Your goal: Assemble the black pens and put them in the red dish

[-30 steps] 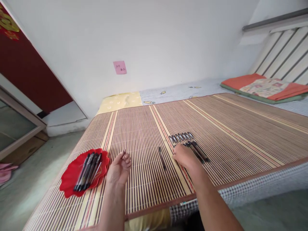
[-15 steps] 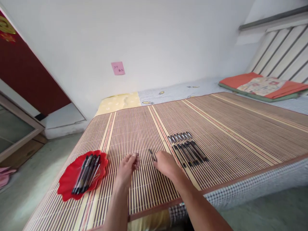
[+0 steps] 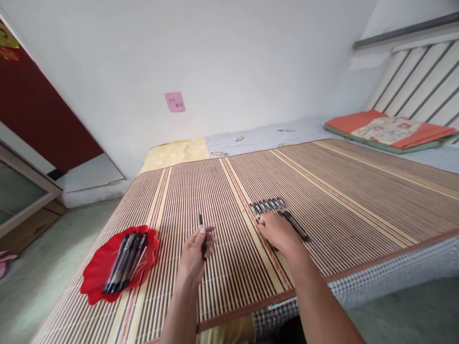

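My left hand (image 3: 195, 251) is closed around a black pen (image 3: 202, 228), whose tip sticks up past my fingers. To its left lies a red scalloped plate (image 3: 93, 282) holding several black pens (image 3: 124, 263). My right hand (image 3: 278, 232) rests, fingers curled, on the near end of a row of several black pens (image 3: 276, 210) laid side by side on the striped bamboo mat (image 3: 322, 191). What its fingers grip, if anything, is hidden under the hand.
The mat covers a bed, whose near edge (image 3: 358, 272) runs just in front of my arms. A folded orange cushion (image 3: 390, 131) lies at the far right. A pink note (image 3: 174, 102) is stuck on the white wall. Floor and a glass-fronted frame lie to the left.
My left hand has taken up the single pen that lay on the mat between my hands. My right hand moved from that pen back right onto the row of pens.
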Demonstrator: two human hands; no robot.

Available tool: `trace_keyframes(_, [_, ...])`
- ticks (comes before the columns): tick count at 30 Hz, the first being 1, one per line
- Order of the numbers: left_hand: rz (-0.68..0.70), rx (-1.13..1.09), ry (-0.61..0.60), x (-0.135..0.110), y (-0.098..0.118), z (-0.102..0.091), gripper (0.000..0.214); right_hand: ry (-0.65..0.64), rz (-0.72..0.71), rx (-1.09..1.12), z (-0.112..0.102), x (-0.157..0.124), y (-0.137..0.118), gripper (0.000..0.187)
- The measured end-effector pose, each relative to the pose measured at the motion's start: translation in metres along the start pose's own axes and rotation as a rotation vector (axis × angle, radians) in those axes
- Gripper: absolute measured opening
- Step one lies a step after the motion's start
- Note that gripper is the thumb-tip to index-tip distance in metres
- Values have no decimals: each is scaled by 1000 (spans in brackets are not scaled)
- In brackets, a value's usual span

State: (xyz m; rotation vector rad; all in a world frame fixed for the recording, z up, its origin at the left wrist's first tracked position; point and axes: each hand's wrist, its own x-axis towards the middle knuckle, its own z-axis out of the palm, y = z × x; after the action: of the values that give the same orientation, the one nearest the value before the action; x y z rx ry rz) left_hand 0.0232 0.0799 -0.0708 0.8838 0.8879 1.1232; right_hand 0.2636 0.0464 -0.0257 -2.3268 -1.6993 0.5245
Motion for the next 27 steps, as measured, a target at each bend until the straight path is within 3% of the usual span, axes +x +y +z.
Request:
trace_keyframes(5, [4,-3,-12,-2,1,4,54,-53,68,-98,11,9,15,22])
trace_keyframes(16, [10,18,-18,-2,3,5,54,-143,9,-73,18,0,-11,14])
trace_keyframes(22, [0,10,-11,-2,5,7,56,-84,-46,-43,34,3,-27,14])
trace_keyframes(27, [20,14,-3,-4,7,5,55,81,21,-34,26,19,-11,26])
